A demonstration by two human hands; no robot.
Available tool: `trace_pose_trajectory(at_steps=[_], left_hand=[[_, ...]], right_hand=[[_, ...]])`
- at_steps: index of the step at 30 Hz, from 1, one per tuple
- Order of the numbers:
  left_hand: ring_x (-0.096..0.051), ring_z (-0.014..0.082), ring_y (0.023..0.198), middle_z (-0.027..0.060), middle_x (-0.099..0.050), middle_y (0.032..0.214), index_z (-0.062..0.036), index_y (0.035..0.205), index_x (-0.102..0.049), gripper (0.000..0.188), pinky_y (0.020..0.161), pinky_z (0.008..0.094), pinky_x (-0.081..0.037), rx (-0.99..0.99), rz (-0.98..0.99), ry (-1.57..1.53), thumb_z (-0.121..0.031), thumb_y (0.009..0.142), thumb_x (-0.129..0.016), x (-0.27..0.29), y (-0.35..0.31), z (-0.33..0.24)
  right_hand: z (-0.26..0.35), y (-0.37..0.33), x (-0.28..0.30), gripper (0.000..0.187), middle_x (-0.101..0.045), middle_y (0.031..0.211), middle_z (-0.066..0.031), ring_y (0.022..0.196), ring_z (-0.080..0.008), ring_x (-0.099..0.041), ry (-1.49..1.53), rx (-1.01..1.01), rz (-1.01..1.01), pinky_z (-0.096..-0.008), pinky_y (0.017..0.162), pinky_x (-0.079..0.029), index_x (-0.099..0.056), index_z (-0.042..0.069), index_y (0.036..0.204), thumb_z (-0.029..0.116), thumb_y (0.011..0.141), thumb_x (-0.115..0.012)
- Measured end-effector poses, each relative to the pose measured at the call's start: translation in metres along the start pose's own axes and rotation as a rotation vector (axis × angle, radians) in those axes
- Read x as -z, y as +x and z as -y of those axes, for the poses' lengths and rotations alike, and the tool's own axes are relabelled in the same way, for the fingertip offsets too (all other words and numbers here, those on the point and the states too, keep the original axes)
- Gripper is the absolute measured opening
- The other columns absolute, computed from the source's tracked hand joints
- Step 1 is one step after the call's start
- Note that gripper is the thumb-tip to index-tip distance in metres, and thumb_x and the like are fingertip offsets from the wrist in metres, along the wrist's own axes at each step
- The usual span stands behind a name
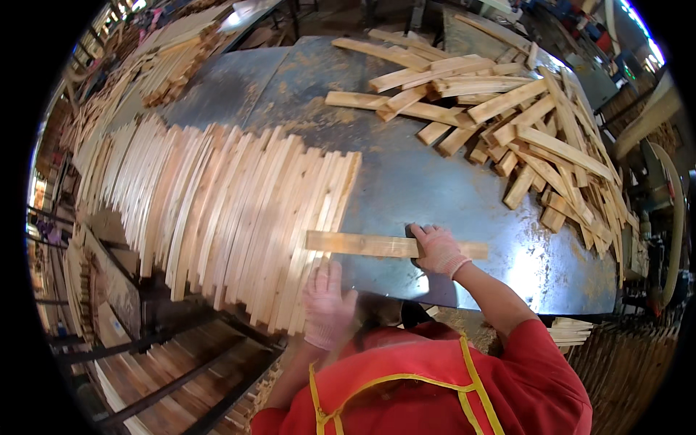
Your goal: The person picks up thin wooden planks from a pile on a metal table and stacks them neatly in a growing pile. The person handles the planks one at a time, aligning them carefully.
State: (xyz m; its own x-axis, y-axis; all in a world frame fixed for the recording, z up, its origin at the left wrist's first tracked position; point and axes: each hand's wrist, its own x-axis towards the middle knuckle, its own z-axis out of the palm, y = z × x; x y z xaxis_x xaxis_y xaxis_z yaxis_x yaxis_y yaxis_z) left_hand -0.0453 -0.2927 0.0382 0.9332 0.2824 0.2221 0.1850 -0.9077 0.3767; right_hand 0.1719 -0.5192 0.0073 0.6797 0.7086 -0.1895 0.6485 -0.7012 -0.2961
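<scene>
Wood slat [366, 245] clasped in right hand [438, 250]; left hand [328, 301] (fingers straight, seemingly empty) by the row [243, 217]. Best steadied both ends.

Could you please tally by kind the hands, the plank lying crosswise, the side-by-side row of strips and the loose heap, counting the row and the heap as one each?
Hands: 2 (left hand, right hand)
Crosswise plank: 1
Row of strips: 1
Loose heap: 1
Total: 5
</scene>
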Motion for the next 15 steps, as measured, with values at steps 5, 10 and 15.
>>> trace_pose_trajectory(at_steps=[5,10,15], left_hand=[[-0.061,0.0402,0.125,0.0244,-0.061,0.139,0.0005,0.15,-0.048,0.087,0.104,0.0471,-0.051,0.227,0.001,-0.518,-0.026,0.077,-0.088,-0.054,0.017,-0.059],[-0.069,0.0182,0.098,0.0075,-0.073,0.105,-0.001,0.137,-0.06,0.049,0.09,0.0337,-0.056,0.694,0.394,-0.992,-0.018,0.094,-0.075,-0.105,0.085,-0.073],[-0.069,0.0254,0.098,0.0113,-0.069,0.115,-0.0065,0.134,-0.065,0.048,0.091,0.0397,-0.054,0.611,0.256,-0.485,-0.022,0.089,-0.075,-0.101,0.091,-0.053]], right_hand=[[-0.003,-0.011,0.025,0.087,-0.065,0.13,-0.0239,0.122,-0.043,-0.062,0.56,-0.178,0.102,-0.0488,0.105,-0.05,-0.045,0.015,0.156,0.04,0.081,-0.081],[-0.085,0.025,-0.004,0.071,-0.057,0.147,-0.0263,0.136,-0.0398,-0.056,0.63,0.079,0.01,-0.0452,0.113,-0.047,-0.048,0.006,0.153,0.032,0.093,-0.075],[-0.24,0.054,0.151,0.097,-0.053,0.148,-0.0217,0.141,-0.0403,-0.046,-0.268,-0.344,-0.725,-0.0454,0.12,-0.038,-0.04,0.002,0.158,0.034,0.079,-0.088]])
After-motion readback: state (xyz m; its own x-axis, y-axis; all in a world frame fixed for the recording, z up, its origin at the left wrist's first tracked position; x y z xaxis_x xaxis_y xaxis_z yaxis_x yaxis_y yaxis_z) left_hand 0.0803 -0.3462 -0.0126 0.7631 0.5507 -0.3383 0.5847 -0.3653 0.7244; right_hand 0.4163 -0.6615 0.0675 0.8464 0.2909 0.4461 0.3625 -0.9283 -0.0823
